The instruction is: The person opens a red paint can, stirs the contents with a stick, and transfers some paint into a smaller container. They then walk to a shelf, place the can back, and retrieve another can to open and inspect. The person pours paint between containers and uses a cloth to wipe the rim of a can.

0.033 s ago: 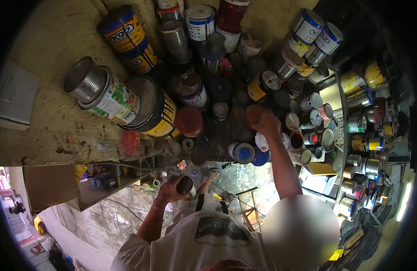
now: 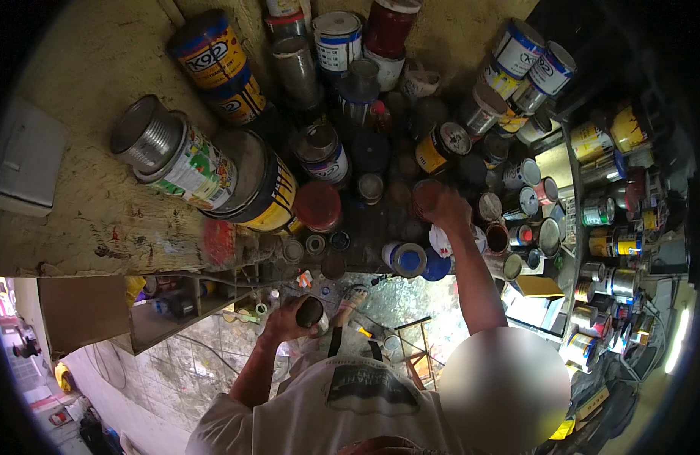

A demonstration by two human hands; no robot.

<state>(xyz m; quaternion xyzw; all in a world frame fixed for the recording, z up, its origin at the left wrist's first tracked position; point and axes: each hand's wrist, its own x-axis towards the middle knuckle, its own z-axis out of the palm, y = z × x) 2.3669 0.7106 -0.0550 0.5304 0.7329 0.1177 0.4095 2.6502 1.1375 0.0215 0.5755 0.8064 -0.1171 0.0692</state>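
Observation:
My left hand is wrapped round a small open can with a dark brown inside, held low over the floor in front of my body. My right arm reaches forward to the crowded shelf. There my right hand closes on the edge of a dark red-brown can; its fingertips are partly lost in shadow. Just below that hand is a white item with red marks, partly hidden by my wrist. A red-lidded can stands to the left of it.
Paint cans crowd the shelf, among them a large black-and-yellow can and a blue-rimmed can at its near edge. More cans fill the rack on the right. A wooden cabinet stands at left, and a metal frame on the floor.
The view has shifted very slightly. Both hands keep their places, the left round the small can and the right at the red-brown can.

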